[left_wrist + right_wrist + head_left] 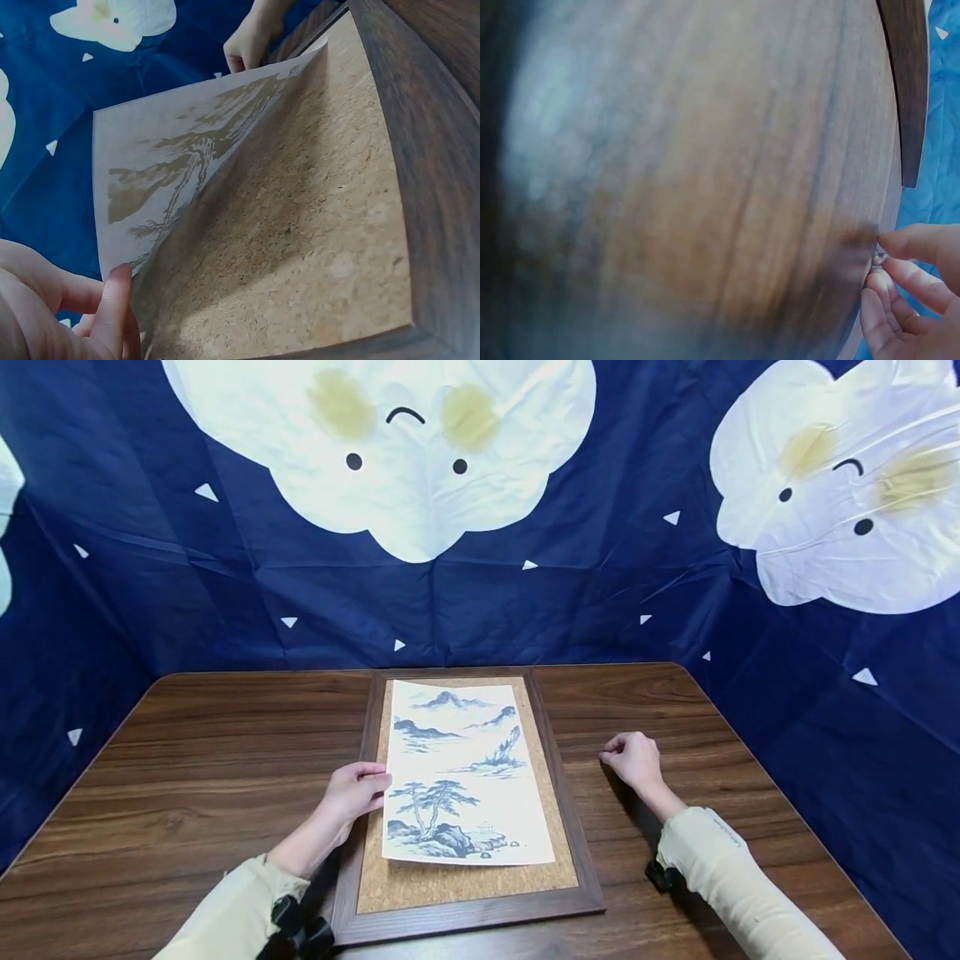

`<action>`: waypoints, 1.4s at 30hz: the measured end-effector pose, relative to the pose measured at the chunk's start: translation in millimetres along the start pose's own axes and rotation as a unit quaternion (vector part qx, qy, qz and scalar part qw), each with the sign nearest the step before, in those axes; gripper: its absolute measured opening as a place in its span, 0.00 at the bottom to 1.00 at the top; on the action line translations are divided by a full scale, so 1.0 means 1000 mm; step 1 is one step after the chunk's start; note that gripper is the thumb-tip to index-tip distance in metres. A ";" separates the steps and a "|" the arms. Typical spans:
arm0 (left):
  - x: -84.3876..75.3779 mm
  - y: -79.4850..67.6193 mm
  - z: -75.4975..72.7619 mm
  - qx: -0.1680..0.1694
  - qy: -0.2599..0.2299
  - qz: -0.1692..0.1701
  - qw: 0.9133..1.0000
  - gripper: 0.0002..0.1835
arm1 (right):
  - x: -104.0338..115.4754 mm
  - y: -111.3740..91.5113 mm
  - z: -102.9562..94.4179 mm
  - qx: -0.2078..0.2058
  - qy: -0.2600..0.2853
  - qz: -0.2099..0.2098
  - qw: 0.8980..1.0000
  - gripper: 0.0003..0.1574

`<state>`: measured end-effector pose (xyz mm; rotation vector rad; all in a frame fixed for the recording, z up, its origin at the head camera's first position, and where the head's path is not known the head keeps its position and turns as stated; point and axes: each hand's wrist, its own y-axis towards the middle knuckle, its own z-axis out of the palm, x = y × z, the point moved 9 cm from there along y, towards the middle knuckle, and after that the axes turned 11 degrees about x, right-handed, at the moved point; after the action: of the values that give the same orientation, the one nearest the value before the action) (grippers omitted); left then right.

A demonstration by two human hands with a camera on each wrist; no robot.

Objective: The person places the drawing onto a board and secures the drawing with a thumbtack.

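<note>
The pale left sleeve [234, 906] lies nearest. The left hand [354, 796] pinches a landscape print [468, 789] by its left edge, thumb against fingers, partly raised over the framed corkboard [465, 889]. The print looks light, flexible, easily creased, best taken by its margins. Farther off, the right hand [636, 760] pinches a small shiny thing [880, 259], likely hard and slippery, in bunched fingertips at the tabletop [195, 793].

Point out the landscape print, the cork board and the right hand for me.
Landscape print [465, 774]: head view, middle of its printed face.
Cork board [457, 885]: head view, bare cork along its near edge.
Right hand [636, 760]: head view, back of the hand.
</note>
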<state>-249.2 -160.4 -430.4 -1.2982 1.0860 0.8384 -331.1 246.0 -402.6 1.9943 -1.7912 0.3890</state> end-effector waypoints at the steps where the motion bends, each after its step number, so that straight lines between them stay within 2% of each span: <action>1: -0.001 0.000 0.001 0.000 0.007 0.000 1.000 0.19 | 0.000 0.000 0.000 0.002 0.000 0.000 1.000 0.04; 6: -0.006 0.003 0.000 -0.007 0.047 0.005 0.999 0.19 | 0.000 0.000 0.000 0.005 0.000 -0.003 1.000 0.02; 12: -0.010 0.003 -0.002 -0.015 0.073 0.017 0.997 0.18 | 0.002 -0.001 0.001 0.012 -0.002 -0.014 1.000 0.02; 23: -0.010 0.005 -0.005 -0.018 0.090 0.029 0.995 0.18 | -0.003 0.001 0.002 0.055 0.008 -0.038 0.998 0.04; 32: -0.010 0.006 -0.006 -0.023 0.097 0.032 0.994 0.17 | -0.008 0.004 0.011 0.117 0.059 -0.041 0.991 0.08; 42: -0.010 0.008 -0.006 -0.025 0.104 0.038 0.994 0.17 | -0.001 0.006 0.017 0.142 0.028 -0.089 0.986 0.12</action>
<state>-260.7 -164.5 -423.2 -1.4163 1.2933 0.8044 -338.1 238.6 -417.1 2.2894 -1.5798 0.6672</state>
